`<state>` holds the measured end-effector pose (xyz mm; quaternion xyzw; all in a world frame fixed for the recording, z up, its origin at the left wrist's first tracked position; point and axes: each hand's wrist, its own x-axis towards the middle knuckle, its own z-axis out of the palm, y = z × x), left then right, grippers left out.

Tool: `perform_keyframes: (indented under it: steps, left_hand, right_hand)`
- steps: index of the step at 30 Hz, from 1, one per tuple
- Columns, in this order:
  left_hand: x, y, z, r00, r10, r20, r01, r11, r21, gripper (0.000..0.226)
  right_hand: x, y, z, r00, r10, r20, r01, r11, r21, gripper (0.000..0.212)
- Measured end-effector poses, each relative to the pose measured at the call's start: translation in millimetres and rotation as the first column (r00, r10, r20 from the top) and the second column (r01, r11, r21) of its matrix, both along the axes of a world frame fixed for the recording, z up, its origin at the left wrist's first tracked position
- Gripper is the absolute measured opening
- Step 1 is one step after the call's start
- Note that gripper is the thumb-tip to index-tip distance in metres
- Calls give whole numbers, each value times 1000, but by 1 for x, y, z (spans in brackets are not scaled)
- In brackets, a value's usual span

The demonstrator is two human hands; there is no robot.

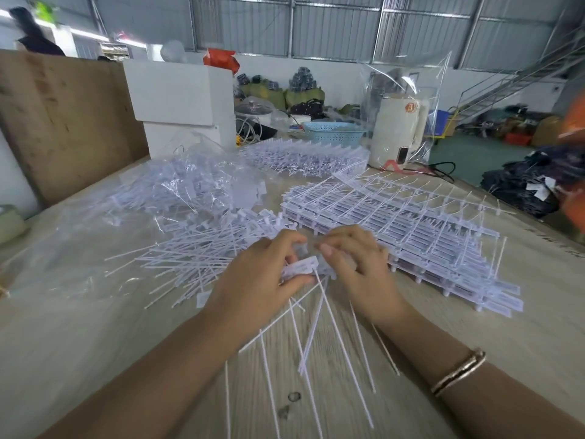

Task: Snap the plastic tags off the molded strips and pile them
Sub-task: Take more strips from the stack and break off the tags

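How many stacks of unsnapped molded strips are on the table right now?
2. One stack of molded strips lies just right of the hands; a second stack sits farther back beside the white kettle. More may be hidden under the plastic bag.

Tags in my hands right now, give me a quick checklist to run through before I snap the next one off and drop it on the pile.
1. Left hand grips the bunch of tags: ok.
2. Right hand fingers pinch the same bunch: ok.
3. Which single tag is being snapped: cannot tell, fingers cover it and the view is blurred.
4. Long tails hang free over the table: ok.
5. Pile of loose tags lies just left of the hands: ok.
6. Stack of molded strips sits beside the right hand for the next piece: ok.
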<state>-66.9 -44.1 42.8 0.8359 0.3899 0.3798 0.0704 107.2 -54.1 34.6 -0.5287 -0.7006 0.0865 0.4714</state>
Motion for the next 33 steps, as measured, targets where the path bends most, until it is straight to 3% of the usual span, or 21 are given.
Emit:
perform_keyframes:
  steps: [2, 5, 10, 13, 18, 21, 24, 27, 30, 33]
  left_hand:
    - [2, -2, 0, 999, -26, -20, 27, 998, 53, 46]
    - [1, -3, -2, 993, -80, -84, 87, 993, 85, 42]
    - [-2, -6, -5, 985, -138, -104, 136, 990, -25, 43]
    - [-5, -2, -6, 987, -119, -108, 118, 993, -8, 48]
    - [-7, 4, -5, 992, -38, -123, 48, 995, 86, 24]
    - [-9, 6, -6, 993, -45, -112, 56, 994, 94, 34]
    - [-8, 7, -4, 990, -86, -110, 88, 996, 16, 41]
    - [-8, 6, -4, 993, -90, -70, 91, 996, 5, 37]
    - [-6, 6, -4, 993, -49, 104, 56, 996, -70, 26]
    - [-7, 7, -3, 985, -65, 159, 75, 996, -58, 23]
  right_hand:
    - [-8, -4, 0, 996, 87, 22, -84, 991, -102, 38]
    - [-11, -2, 0, 992, 114, 62, -102, 981, -166, 14]
    - [-1, 0, 3, 998, 53, 28, -49, 991, -122, 16]
    - [3, 1, 2, 997, 36, -63, -42, 994, -104, 22]
    - [1, -1, 2, 952, 231, -202, -257, 960, -112, 8]
    - [2, -2, 2, 919, 303, -252, -331, 941, -76, 1]
    - [2, -2, 3, 922, 311, -230, -328, 944, -36, 9]
    - [2, -4, 4, 934, 292, -207, -298, 954, -1, 7]
    - [0, -4, 3, 965, 234, -114, -234, 972, 17, 9]
    - [2, -3, 2, 954, 214, -208, -222, 975, -15, 11]
